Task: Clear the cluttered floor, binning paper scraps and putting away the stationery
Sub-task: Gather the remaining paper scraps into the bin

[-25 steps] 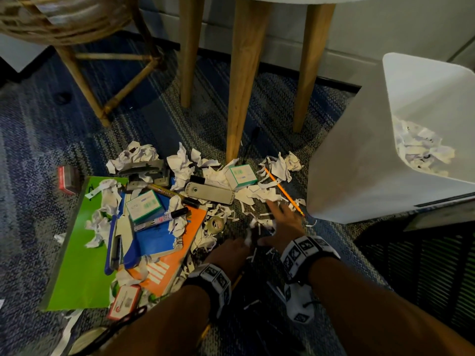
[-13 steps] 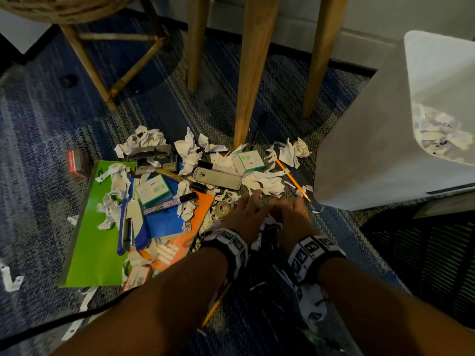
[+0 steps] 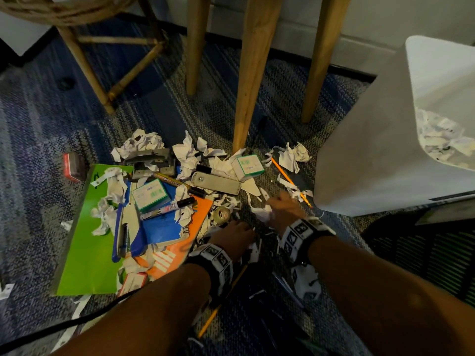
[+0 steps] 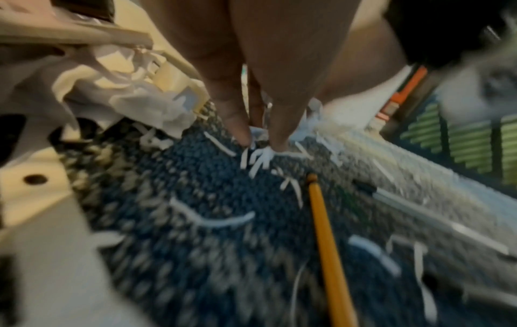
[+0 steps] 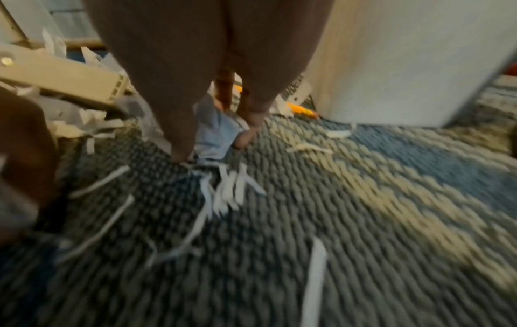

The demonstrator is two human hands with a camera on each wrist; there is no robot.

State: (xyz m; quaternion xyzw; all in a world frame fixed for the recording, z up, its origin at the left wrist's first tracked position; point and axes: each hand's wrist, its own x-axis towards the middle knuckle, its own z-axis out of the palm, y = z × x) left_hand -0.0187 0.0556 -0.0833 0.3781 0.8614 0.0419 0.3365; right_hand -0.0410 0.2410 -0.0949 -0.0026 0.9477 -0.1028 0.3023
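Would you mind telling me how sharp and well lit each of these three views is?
Head view: dim and warm, mostly sharp, though the right hand is motion-smeared and the white bin bows from wide-angle distortion. Left wrist view: blurred throughout, the pencil soft-edged. Right wrist view: heavy streaking across the carpet, paper strips smeared.

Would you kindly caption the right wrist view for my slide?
Right hand pinching paper scraps off the carpet beside the white bin.

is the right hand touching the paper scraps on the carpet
Touching. The right wrist view shows the right hand with its fingertips curled round a crumpled white paper scrap, shredded strips hanging beneath it onto the blue-grey carpet.
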